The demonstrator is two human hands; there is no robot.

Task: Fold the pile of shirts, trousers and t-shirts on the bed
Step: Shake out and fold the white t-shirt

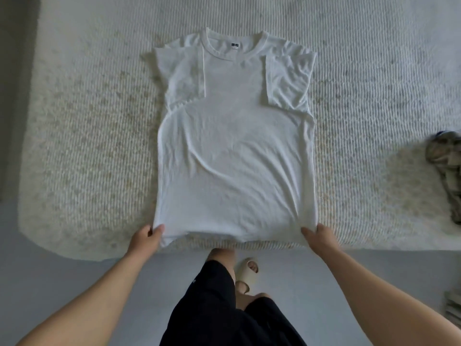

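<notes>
Hands (146, 237) (318, 236) pinch white t-shirt (234, 156) hem; neck label (235, 45) unreadable.

T-shirt (234, 146) lies flat on the bed (87, 121), collar at the far end, hem at the near edge; both sleeves folded in over its chest. Left hand (144, 239) at the t-shirt's near-left hem corner, right hand (320, 237) at its near-right corner, each pinching the hem. Crumpled garment (445, 171) on the bed, well right of the t-shirt. Slipper (245, 274) on the floor, just nearer than the hem.
</notes>
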